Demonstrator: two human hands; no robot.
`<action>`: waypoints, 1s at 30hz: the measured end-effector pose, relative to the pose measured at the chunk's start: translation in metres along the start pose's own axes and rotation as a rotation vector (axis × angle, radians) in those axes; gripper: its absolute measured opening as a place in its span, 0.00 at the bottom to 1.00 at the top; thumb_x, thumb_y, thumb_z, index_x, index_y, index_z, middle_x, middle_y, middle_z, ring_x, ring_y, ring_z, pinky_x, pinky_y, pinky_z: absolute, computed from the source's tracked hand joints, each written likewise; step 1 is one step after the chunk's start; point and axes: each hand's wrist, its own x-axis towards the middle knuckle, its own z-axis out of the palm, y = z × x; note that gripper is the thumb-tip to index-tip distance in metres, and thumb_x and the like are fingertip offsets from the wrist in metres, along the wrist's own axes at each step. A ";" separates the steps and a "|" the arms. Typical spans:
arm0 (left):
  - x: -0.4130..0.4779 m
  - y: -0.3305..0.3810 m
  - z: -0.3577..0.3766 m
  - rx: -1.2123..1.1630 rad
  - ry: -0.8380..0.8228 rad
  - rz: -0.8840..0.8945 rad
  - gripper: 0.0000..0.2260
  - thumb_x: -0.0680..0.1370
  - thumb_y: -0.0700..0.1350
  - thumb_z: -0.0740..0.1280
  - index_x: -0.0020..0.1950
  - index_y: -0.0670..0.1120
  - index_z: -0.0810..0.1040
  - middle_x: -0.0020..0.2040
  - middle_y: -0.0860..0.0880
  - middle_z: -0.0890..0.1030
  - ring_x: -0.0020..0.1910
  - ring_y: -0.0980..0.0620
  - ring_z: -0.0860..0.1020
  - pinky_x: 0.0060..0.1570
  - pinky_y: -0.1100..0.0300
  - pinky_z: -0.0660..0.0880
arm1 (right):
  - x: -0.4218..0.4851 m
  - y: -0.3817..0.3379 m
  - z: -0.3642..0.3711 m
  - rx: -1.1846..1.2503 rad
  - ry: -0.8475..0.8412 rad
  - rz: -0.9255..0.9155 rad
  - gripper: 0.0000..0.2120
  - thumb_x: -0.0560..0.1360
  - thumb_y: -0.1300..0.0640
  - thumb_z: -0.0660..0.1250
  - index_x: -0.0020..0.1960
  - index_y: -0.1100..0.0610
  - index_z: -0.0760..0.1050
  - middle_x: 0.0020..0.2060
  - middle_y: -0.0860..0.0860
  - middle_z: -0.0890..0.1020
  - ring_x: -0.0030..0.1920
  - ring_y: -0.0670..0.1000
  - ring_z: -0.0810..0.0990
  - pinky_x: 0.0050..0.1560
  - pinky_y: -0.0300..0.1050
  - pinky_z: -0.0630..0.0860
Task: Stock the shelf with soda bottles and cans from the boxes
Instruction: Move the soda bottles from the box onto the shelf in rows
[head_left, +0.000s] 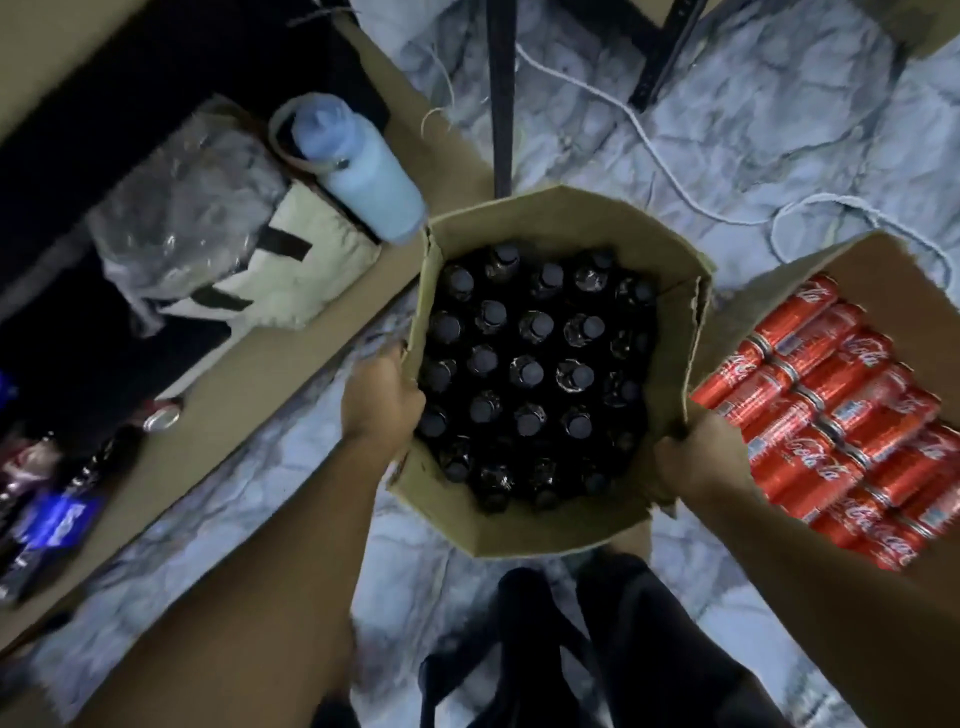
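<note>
left hand (382, 400) clamped on left flap of bottle box (524, 530) | box on floor between the arms, packed with dark capped soda bottles (530, 374) | right hand (693, 457) gripping right flap — already ripped, may tear under a pull | Coca-Cola cans (831, 415) box just beside — could be knocked

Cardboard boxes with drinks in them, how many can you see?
2. The bottle box sits at centre, held by the left hand and right hand. The can box is to its right, partly cut off by the frame.
</note>
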 end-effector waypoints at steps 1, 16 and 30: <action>-0.010 -0.011 0.001 -0.054 0.016 -0.026 0.09 0.70 0.33 0.67 0.50 0.39 0.77 0.39 0.38 0.80 0.42 0.35 0.80 0.36 0.54 0.68 | -0.001 -0.003 -0.001 -0.057 0.012 -0.058 0.09 0.70 0.68 0.65 0.42 0.54 0.73 0.31 0.52 0.74 0.38 0.60 0.77 0.41 0.49 0.72; -0.145 -0.161 0.000 -0.269 0.144 -0.374 0.09 0.68 0.31 0.62 0.41 0.44 0.70 0.31 0.43 0.76 0.33 0.38 0.75 0.29 0.50 0.72 | -0.050 -0.063 0.063 -0.464 -0.060 -0.409 0.20 0.60 0.54 0.58 0.47 0.58 0.81 0.38 0.63 0.82 0.44 0.68 0.81 0.43 0.52 0.74; -0.236 -0.310 -0.041 -0.291 0.246 -0.728 0.02 0.72 0.37 0.65 0.44 0.42 0.75 0.43 0.34 0.81 0.46 0.31 0.78 0.39 0.52 0.66 | -0.130 -0.145 0.186 -0.543 -0.179 -0.635 0.11 0.69 0.67 0.65 0.35 0.54 0.68 0.28 0.51 0.70 0.36 0.61 0.70 0.33 0.47 0.62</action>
